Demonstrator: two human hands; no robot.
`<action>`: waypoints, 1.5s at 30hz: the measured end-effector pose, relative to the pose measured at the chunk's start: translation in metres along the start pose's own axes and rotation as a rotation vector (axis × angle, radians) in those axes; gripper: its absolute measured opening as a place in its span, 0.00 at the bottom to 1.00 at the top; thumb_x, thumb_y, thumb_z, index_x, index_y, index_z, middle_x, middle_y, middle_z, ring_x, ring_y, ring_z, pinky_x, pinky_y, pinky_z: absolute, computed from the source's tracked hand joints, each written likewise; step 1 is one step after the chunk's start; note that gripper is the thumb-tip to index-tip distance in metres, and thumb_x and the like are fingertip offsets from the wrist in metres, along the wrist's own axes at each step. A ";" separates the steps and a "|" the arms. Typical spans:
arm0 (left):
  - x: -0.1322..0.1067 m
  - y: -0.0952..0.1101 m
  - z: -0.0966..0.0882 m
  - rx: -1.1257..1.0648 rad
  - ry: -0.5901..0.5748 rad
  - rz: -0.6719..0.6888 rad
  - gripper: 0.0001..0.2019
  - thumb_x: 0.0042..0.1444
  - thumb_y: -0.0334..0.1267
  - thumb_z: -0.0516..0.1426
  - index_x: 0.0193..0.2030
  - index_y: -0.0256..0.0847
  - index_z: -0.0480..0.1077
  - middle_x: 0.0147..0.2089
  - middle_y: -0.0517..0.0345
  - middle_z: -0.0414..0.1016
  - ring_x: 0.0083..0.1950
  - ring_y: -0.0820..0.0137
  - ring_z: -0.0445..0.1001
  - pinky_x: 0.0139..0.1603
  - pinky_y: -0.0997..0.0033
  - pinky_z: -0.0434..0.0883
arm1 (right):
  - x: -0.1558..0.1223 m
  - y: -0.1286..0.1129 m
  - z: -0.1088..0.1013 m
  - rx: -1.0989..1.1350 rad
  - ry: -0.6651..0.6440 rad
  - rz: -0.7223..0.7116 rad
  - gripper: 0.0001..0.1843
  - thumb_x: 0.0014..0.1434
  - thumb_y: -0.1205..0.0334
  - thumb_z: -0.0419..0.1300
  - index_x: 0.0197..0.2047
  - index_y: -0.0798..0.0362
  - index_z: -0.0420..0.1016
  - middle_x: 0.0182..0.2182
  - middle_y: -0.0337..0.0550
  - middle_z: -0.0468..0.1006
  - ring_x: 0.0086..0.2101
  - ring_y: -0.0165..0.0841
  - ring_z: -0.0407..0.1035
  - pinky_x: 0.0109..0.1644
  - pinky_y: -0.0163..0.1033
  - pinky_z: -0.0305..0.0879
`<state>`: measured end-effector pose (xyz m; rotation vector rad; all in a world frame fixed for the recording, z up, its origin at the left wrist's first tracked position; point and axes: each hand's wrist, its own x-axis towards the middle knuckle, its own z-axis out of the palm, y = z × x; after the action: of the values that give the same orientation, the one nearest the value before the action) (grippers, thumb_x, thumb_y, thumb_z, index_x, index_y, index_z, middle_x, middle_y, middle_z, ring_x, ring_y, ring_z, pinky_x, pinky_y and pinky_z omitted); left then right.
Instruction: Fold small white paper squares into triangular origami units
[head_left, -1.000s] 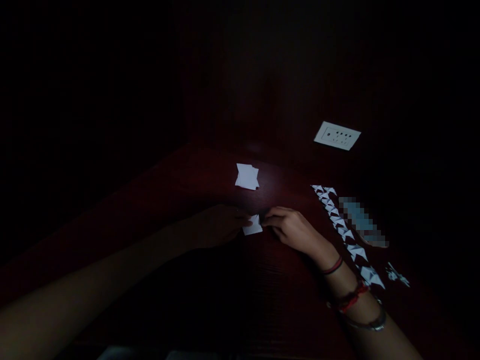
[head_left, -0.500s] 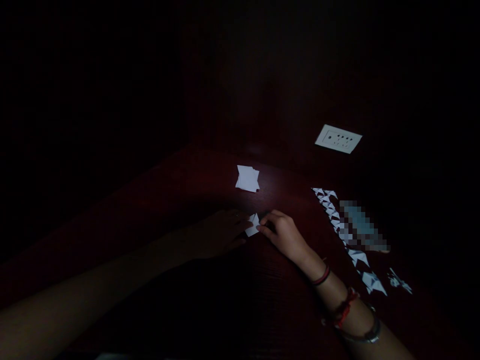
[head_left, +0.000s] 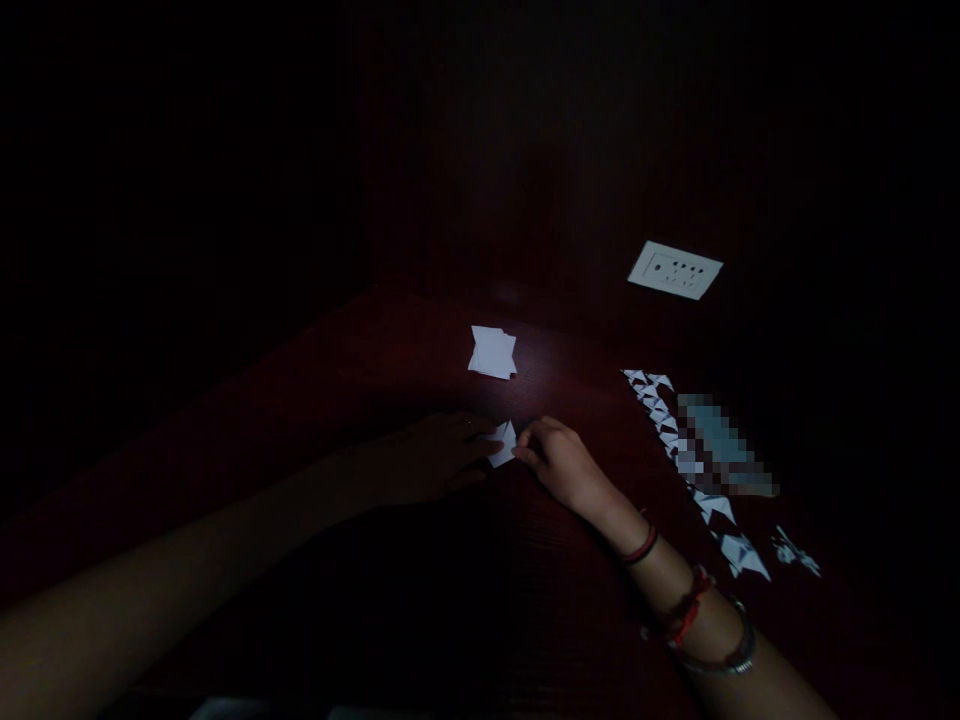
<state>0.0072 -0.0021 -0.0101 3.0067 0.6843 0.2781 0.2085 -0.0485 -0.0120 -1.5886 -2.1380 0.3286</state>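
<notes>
A small white piece of paper (head_left: 504, 443), partly folded, lies on the dark red table (head_left: 420, 350) between my two hands. My left hand (head_left: 435, 458) rests on the table in shadow, its fingertips pressed on the paper's left edge. My right hand (head_left: 562, 462) has its fingers curled, pinching the paper's right edge. Bracelets circle my right wrist.
A small stack of white paper squares (head_left: 493, 352) lies further back. A row of folded white triangles (head_left: 679, 450) runs along the right, beside a blurred blue object (head_left: 720, 445). A white wall socket (head_left: 674, 270) sits behind. The room is very dark.
The flat paper piece has been folded up into a smaller, pointed shape. My right hand has shifted slightly left and closed on it; my left hand has stayed in place.
</notes>
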 end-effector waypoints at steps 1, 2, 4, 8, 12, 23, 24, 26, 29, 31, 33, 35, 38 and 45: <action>0.000 0.000 0.000 -0.001 0.006 0.008 0.18 0.58 0.39 0.51 0.55 0.44 0.60 0.58 0.52 0.60 0.56 0.61 0.60 0.53 0.62 0.59 | 0.000 0.000 0.000 0.001 0.000 0.007 0.03 0.54 0.70 0.56 0.29 0.56 0.68 0.30 0.42 0.69 0.32 0.29 0.64 0.37 0.34 0.60; 0.001 -0.001 0.000 -0.005 0.014 0.020 0.18 0.58 0.38 0.51 0.55 0.44 0.61 0.57 0.53 0.60 0.56 0.62 0.60 0.53 0.62 0.59 | 0.000 -0.001 0.000 0.002 0.000 0.011 0.03 0.54 0.70 0.56 0.29 0.56 0.68 0.30 0.42 0.69 0.32 0.29 0.64 0.38 0.34 0.60; 0.002 -0.003 0.001 -0.018 0.044 0.046 0.16 0.59 0.37 0.50 0.54 0.44 0.62 0.57 0.54 0.61 0.55 0.64 0.61 0.53 0.64 0.59 | 0.000 -0.001 0.000 -0.001 -0.001 0.008 0.04 0.54 0.71 0.55 0.29 0.56 0.68 0.30 0.43 0.70 0.32 0.29 0.64 0.38 0.34 0.60; 0.004 -0.006 0.003 -0.035 0.079 0.092 0.14 0.61 0.38 0.48 0.53 0.45 0.63 0.55 0.56 0.63 0.54 0.66 0.62 0.53 0.66 0.58 | -0.002 -0.004 0.000 -0.056 -0.008 -0.010 0.06 0.54 0.74 0.51 0.30 0.56 0.66 0.32 0.45 0.70 0.33 0.30 0.64 0.39 0.34 0.60; 0.004 -0.007 0.003 -0.023 0.085 0.101 0.15 0.61 0.38 0.48 0.54 0.46 0.61 0.55 0.57 0.63 0.54 0.66 0.62 0.54 0.65 0.58 | -0.004 -0.008 -0.003 -0.201 0.033 0.010 0.05 0.56 0.73 0.50 0.32 0.56 0.65 0.33 0.48 0.69 0.32 0.31 0.64 0.37 0.35 0.60; 0.003 -0.007 0.010 0.028 0.133 0.134 0.16 0.59 0.39 0.50 0.54 0.43 0.62 0.60 0.54 0.56 0.60 0.62 0.54 0.57 0.60 0.55 | 0.002 0.004 -0.011 0.111 0.071 -0.138 0.05 0.52 0.73 0.52 0.29 0.56 0.67 0.27 0.39 0.72 0.28 0.27 0.66 0.34 0.31 0.60; 0.002 -0.007 0.010 0.019 0.123 0.139 0.17 0.59 0.39 0.50 0.55 0.42 0.60 0.60 0.54 0.58 0.60 0.63 0.54 0.57 0.61 0.55 | 0.001 0.003 -0.011 0.148 0.081 -0.127 0.05 0.51 0.73 0.53 0.30 0.55 0.68 0.26 0.37 0.72 0.28 0.26 0.66 0.34 0.31 0.60; 0.002 -0.007 0.010 0.002 0.100 0.134 0.18 0.59 0.39 0.50 0.57 0.40 0.58 0.58 0.54 0.60 0.60 0.64 0.55 0.57 0.63 0.56 | 0.001 0.002 -0.011 0.209 0.100 -0.096 0.08 0.49 0.73 0.54 0.34 0.55 0.68 0.26 0.36 0.72 0.27 0.25 0.66 0.34 0.31 0.61; 0.002 -0.007 0.008 -0.009 0.055 0.116 0.19 0.59 0.40 0.50 0.57 0.40 0.57 0.58 0.55 0.61 0.59 0.63 0.56 0.56 0.62 0.57 | 0.000 0.000 -0.011 0.248 0.105 -0.086 0.10 0.47 0.74 0.54 0.34 0.55 0.70 0.27 0.36 0.73 0.27 0.25 0.67 0.34 0.30 0.61; 0.002 -0.007 0.007 -0.015 0.032 0.114 0.19 0.59 0.41 0.50 0.57 0.41 0.58 0.58 0.56 0.61 0.59 0.62 0.57 0.56 0.62 0.56 | 0.000 -0.001 -0.011 0.254 0.084 -0.109 0.09 0.47 0.74 0.54 0.32 0.55 0.71 0.27 0.36 0.73 0.28 0.25 0.67 0.34 0.30 0.62; 0.002 -0.008 0.006 -0.024 0.033 0.119 0.19 0.60 0.41 0.49 0.57 0.41 0.58 0.59 0.56 0.60 0.59 0.63 0.56 0.57 0.62 0.56 | -0.001 -0.001 -0.011 0.256 0.044 -0.146 0.08 0.48 0.74 0.54 0.31 0.55 0.71 0.27 0.36 0.74 0.28 0.25 0.68 0.35 0.30 0.62; 0.002 -0.009 0.006 -0.033 0.044 0.129 0.19 0.60 0.41 0.49 0.58 0.42 0.57 0.59 0.57 0.60 0.59 0.63 0.56 0.57 0.63 0.55 | -0.003 0.000 -0.012 0.246 0.003 -0.181 0.08 0.48 0.74 0.54 0.31 0.55 0.71 0.28 0.37 0.75 0.29 0.26 0.68 0.36 0.31 0.63; 0.002 -0.009 0.006 -0.047 0.042 0.142 0.19 0.60 0.41 0.49 0.58 0.44 0.57 0.59 0.58 0.59 0.59 0.64 0.56 0.58 0.63 0.54 | -0.004 0.002 -0.013 0.232 -0.030 -0.212 0.09 0.47 0.74 0.54 0.30 0.55 0.72 0.29 0.37 0.75 0.30 0.26 0.69 0.38 0.31 0.62; 0.001 -0.008 0.005 -0.058 0.044 0.127 0.20 0.59 0.40 0.50 0.58 0.41 0.57 0.58 0.56 0.61 0.59 0.64 0.57 0.57 0.64 0.55 | -0.003 0.004 -0.013 0.222 -0.001 -0.241 0.07 0.47 0.75 0.56 0.30 0.56 0.71 0.29 0.38 0.74 0.30 0.26 0.67 0.37 0.31 0.62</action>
<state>0.0055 0.0058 -0.0157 3.0012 0.4807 0.3631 0.2186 -0.0509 -0.0033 -1.1957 -2.1787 0.4679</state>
